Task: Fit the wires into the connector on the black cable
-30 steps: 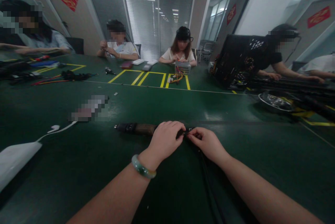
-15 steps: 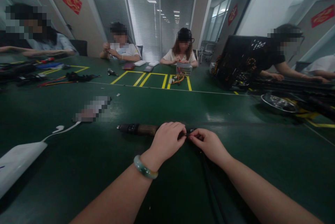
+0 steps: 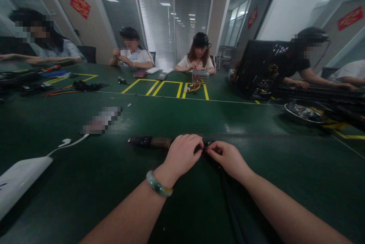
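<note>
A dark, stick-like tool with a brown grip and a metal tip at its left end, shaped like an electric screwdriver, lies crosswise on the green table. My left hand, with a jade bangle on the wrist, rests over the tool's middle, thumb and fingers curled together. From the right, my right hand pinches close against the left fingertips. Between both sets of fingertips is a thin black piece, mostly hidden. A black cord or strap runs from beneath my right hand toward the table's front edge.
At left, a white cable joins a white box to a blurred phone-like device. A metal bowl and a black computer case stand at right. Co-workers sit across the table, one behind a power supply unit with coloured wires.
The view has shifted very slightly, so everything sits a few pixels lower. Both hands keep the same pinching pose above the tool.
</note>
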Tool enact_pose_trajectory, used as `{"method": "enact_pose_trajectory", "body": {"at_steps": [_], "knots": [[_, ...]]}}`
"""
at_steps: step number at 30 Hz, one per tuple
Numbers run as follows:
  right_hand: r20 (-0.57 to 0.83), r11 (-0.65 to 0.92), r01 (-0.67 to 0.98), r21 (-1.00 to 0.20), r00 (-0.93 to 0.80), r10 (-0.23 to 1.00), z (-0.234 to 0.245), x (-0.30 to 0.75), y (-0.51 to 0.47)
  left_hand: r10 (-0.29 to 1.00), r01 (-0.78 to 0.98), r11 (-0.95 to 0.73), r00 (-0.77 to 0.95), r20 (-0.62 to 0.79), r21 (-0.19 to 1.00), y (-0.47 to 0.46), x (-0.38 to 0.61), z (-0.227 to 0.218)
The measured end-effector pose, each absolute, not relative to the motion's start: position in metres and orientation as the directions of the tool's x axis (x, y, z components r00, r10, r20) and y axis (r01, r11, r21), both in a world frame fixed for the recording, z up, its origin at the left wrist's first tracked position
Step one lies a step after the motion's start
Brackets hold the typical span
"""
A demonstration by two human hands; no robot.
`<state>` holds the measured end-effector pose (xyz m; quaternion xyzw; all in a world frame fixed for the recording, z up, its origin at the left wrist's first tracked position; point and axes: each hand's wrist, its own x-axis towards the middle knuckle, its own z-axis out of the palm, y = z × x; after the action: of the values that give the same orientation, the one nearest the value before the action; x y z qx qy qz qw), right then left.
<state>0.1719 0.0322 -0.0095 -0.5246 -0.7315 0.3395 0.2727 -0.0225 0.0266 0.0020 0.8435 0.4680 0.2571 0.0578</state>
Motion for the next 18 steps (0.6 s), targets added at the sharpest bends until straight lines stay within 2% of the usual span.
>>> {"method": "enact_pose_trajectory", "body": {"at_steps": [8, 18], "knots": [[0.04, 0.213, 0.587, -0.781, -0.293, 0.955, -0.0033, 0.171, 0.0309, 0.833, 0.756, -0.535, 0.397, 0.385, 0.378, 0.0272, -0.0229, -0.0007], [0.031, 0.211, 0.581, -0.786, -0.304, 0.952, -0.0042, 0.1713, 0.0303, 0.821, 0.754, -0.552, 0.419, 0.388, 0.356, 0.0257, -0.0227, 0.0018]]}}
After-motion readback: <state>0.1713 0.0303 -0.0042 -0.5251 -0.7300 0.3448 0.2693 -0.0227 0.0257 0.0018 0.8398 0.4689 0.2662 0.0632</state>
